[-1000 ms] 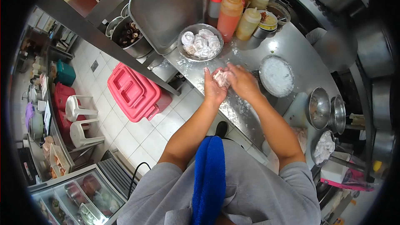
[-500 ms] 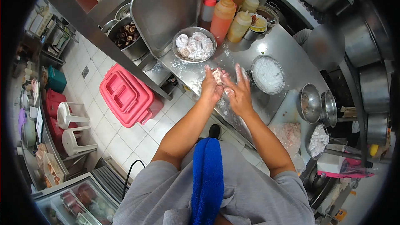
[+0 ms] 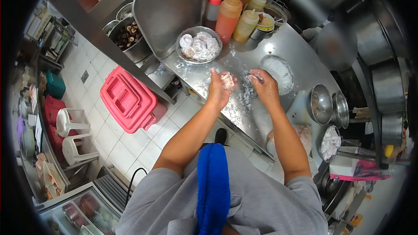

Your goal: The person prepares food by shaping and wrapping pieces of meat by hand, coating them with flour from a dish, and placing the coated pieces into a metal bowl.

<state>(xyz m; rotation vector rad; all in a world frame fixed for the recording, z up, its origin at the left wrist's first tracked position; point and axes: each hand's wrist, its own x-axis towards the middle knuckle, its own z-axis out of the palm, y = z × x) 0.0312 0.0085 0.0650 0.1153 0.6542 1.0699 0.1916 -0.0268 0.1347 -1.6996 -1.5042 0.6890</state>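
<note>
- Metal bowl, at the left of my work, stands on the counter with pale lumps crowded in it, whitened with flour. I'd guess they dent if pressed.
- Near it, my left hand is palm up above the counter's edge, fingers curled about the piece, thumb standing up on the other side.
- That piece lies in my palm, partly floured, pinkish showing through. I judge it light, soft and limp, easily torn or squashed, slick where bare and drier where coated. Best hold: cup it from below, spread the fingers wide and touch the sides lightly; a hard pinch would mark it.
- Loose flour dusts the counter between my hands.
- My right hand hangs apart from the piece, fingers bent and whitened at the tips; I can't tell whether they pinch anything.
- Just beyond, partly behind that hand, is the dish of flour.
</note>
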